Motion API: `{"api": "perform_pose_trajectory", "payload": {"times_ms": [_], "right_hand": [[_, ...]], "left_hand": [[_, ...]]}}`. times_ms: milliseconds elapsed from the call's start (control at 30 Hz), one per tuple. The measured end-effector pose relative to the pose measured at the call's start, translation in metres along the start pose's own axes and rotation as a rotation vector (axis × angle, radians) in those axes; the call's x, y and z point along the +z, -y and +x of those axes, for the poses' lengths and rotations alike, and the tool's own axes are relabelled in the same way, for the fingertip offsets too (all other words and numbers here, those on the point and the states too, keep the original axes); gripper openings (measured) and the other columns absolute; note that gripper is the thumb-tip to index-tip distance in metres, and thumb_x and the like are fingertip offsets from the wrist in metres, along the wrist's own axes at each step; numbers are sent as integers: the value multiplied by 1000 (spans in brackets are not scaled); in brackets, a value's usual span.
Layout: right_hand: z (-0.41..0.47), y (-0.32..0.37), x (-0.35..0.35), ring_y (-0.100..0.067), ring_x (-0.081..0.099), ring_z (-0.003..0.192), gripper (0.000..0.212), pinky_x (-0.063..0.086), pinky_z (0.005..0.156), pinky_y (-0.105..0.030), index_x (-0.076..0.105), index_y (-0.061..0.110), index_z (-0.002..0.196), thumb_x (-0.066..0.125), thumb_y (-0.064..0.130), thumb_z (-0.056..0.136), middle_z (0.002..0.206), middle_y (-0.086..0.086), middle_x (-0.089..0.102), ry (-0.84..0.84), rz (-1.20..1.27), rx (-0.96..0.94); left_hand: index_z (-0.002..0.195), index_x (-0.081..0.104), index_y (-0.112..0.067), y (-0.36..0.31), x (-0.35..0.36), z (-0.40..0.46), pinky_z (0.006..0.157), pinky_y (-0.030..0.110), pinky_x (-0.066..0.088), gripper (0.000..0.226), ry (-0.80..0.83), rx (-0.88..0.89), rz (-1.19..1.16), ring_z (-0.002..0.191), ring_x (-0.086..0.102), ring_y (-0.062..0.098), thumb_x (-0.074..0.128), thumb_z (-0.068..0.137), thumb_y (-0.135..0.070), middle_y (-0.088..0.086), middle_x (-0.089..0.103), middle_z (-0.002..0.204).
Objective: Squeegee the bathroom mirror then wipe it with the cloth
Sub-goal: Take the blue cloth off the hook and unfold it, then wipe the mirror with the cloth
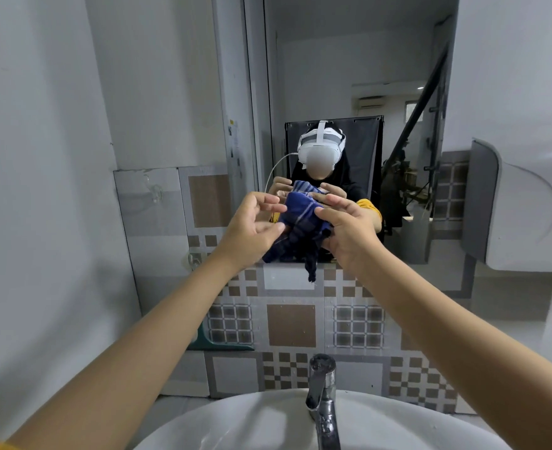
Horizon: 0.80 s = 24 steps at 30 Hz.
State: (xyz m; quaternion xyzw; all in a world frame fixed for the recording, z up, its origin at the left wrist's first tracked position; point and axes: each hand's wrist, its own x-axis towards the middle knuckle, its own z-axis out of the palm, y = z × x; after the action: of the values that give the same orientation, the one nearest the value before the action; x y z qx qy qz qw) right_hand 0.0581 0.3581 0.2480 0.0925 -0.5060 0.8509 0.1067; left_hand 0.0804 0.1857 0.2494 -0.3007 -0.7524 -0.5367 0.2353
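Now both hands bunch the blue cloth (pixel 303 228) before the mirror (pixel 349 76): right hand (pixel 349 232) grips it, left hand (pixel 251 225) pinches its edge; a flat, folded pad would likely wipe cleaner.

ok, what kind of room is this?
Most likely a bathroom: a white sink with a chrome faucet, a wall mirror above patterned tiles, and probably a hand dryer on the right.
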Motion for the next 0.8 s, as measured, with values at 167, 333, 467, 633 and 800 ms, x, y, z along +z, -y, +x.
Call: {"api": "perform_pose_trajectory", "payload": {"times_ms": [167, 333, 467, 633, 800], "right_hand": [[-8, 21, 20, -19, 69, 89, 18, 59, 75, -35, 65, 9, 106, 65, 10, 88, 97, -4, 69, -24, -97, -169], [-12, 36, 44, -6, 69, 87, 26, 58, 74, -25, 59, 11, 119, 58, 18, 93, 93, 4, 72, 66, -317, -453], [1, 46, 62, -17, 62, 110, 31, 54, 93, -38, 59, 34, 113, 59, 11, 93, 122, -5, 63, 99, -357, -566], [25, 64, 78, -16, 65, 108, 36, 50, 98, -44, 67, 32, 107, 55, 1, 93, 115, -1, 69, -9, -364, -602], [56, 102, 87, -14, 68, 94, 33, 58, 83, -32, 71, 39, 97, 59, 8, 92, 99, 11, 71, -198, -400, -747]], "left_hand": [[107, 57, -29, -8, -10, 38, 86, 26, 50, 32, -61, 25, -29, 98, 61, 9, 65, 82, -10, -11, 63, 106], [95, 60, -23, -23, -21, 72, 77, 22, 52, 24, -201, 117, -108, 87, 67, 9, 68, 80, -5, 2, 70, 96], [92, 60, -19, -33, -28, 92, 73, 15, 52, 20, -225, 202, -31, 83, 64, 1, 68, 79, -6, -6, 67, 91], [92, 65, -20, -30, -44, 118, 74, 19, 54, 17, -191, 288, -19, 85, 66, 5, 70, 79, -10, -5, 69, 93], [116, 59, -14, -19, -71, 152, 89, 26, 50, 41, -232, 357, 232, 102, 57, 7, 61, 82, -37, 1, 63, 112]]}}
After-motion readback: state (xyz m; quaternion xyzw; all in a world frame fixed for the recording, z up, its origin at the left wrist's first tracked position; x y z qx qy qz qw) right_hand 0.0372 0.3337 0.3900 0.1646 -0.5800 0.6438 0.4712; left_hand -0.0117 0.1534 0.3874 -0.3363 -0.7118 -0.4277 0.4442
